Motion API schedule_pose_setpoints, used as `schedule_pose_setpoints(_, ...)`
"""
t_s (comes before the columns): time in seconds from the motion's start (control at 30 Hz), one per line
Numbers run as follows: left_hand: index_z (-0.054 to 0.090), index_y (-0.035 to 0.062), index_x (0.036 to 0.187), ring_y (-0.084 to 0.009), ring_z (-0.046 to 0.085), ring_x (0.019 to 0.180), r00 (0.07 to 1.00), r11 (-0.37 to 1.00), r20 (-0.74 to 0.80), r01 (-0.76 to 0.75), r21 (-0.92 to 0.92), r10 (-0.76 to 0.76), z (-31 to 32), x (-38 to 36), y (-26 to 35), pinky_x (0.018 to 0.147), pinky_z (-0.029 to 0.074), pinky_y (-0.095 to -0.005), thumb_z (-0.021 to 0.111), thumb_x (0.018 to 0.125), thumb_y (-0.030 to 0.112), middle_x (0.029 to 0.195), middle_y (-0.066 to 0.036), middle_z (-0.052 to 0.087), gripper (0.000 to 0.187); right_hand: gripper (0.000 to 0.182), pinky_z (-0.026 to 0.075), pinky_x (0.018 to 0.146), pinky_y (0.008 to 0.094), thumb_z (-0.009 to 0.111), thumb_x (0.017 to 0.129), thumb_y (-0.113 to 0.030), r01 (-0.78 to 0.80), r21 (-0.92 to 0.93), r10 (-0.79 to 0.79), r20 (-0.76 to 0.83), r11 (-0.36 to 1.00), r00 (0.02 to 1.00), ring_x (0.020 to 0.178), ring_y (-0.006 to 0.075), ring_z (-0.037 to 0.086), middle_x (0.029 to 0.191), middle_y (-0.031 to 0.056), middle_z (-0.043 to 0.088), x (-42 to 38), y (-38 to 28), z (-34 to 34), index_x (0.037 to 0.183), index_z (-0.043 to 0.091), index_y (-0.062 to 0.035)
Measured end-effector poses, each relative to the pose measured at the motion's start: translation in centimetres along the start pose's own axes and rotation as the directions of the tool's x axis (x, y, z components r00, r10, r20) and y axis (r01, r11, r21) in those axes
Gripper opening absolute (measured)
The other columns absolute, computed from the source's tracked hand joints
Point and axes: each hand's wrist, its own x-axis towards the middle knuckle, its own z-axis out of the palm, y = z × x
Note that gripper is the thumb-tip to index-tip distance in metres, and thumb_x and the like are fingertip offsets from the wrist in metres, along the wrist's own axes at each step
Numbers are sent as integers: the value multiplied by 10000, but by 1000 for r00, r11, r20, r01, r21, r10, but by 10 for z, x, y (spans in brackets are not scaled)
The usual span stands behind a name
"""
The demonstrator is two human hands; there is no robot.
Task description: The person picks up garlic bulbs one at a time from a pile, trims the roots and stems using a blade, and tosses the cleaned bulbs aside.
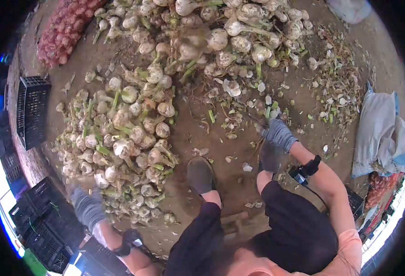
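Observation:
My left hand [86, 204], in a grey striped glove, is smeared by motion at the lower left edge of a heap of garlic bulbs [124, 147] with short cut stems. Its fingers are too blurred to read. My right hand [279, 133], gloved the same way, is closed in front of my right shoe [270, 156]. A thin, dark, blade-like tool [256, 121] sticks out from it toward the left. Green stem pieces and pale peelings [232, 87] lie on the floor just beyond that hand.
A larger pile of untrimmed garlic [241, 43] spreads across the far side. A red mesh sack [64, 34] of bulbs lies at far left. Black crates [33, 110] stand along the left. To the right are dry scraps [338, 87] and a white woven sack [381, 131].

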Motion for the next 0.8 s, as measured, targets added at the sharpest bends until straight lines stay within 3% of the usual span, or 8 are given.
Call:
schedule_pose_setpoints(0.1, 536, 24, 1023, -184, 574, 895, 965, 960, -70, -261, -100, 254, 26, 6, 1, 765, 482, -278, 637, 718, 41, 1022, -85, 566, 322, 543, 456, 632, 442, 467, 816, -471, 20, 85, -10, -121, 996, 993, 680, 378, 575, 664, 255, 570, 4, 3, 11, 740, 575, 56)
schedule_pose_setpoints(0.13, 531, 38, 1029, -199, 576, 908, 937, 914, 89, -305, -266, 338, 22, -1, 43, 778, 480, -301, 620, 729, 47, 1036, -83, 567, 313, 543, 456, 632, 442, 467, 816, -471, 24, 83, -13, -122, 996, 992, 680, 378, 575, 664, 255, 570, 4, 1, 10, 740, 575, 56)
schedule_pose_setpoints(0.17, 527, 53, 1034, -214, 578, 922, 872, 848, 227, -310, -430, 434, 19, -4, 88, 791, 479, -324, 604, 740, 52, 1051, -81, 567, 304, 543, 457, 643, 439, 469, 816, -473, 12, 85, -2, -118, 996, 993, 693, 378, 576, 683, 256, 575, 5, -2, 8, 756, 575, 57)
schedule_pose_setpoints(0.2, 538, 46, 1110, -250, 567, 971, 649, 658, 166, -660, -362, 743, 65, -3, 97, 835, 452, -340, 589, 798, 158, 1130, -96, 559, 335, 543, 458, 654, 436, 471, 815, -474, 2, 86, 8, -116, 996, 993, 705, 379, 576, 701, 257, 579, 7, -3, 6, 773, 575, 57)
schedule_pose_setpoints(0.3, 479, 75, 1179, -303, 547, 1013, 696, 837, 466, -463, -291, 547, 80, 9, 202, 832, 467, -371, 587, 768, 164, 1175, -115, 528, 434, 536, 460, 670, 427, 488, 808, -470, 36, 160, -8, -172, 986, 985, 725, 377, 578, 740, 255, 589, 10, 1, 13, 829, 570, 60)
schedule_pose_setpoints(0.37, 447, 68, 1144, -317, 625, 805, 854, 865, 149, -480, -147, 499, 145, 25, 219, 615, 515, -398, 528, 779, 129, 1125, -149, 540, 380, 525, 461, 675, 425, 502, 803, -462, 24, 161, 1, -150, 987, 989, 729, 376, 578, 750, 251, 592, 5, -4, 4, 855, 569, 56)
schedule_pose_setpoints(0.47, 434, 72, 1186, -316, 634, 764, 852, 925, 364, -369, -91, 376, 168, 63, 239, 593, 516, -408, 485, 795, 108, 1096, -176, 547, 396, 497, 462, 679, 422, 523, 796, -442, -36, 102, 47, -106, 994, 993, 740, 373, 580, 761, 241, 598, -3, -14, -2, 885, 571, 45)
schedule_pose_setpoints(0.8, 452, 87, 1134, -317, 609, 844, 782, 909, 464, -355, -218, 416, 144, 58, 254, 664, 502, -421, 574, 756, 279, 1017, -171, 575, 441, 441, 467, 687, 418, 534, 798, -422, -32, 117, 44, -99, 993, 994, 771, 369, 581, 770, 223, 603, -5, -24, -12, 917, 584, 0)
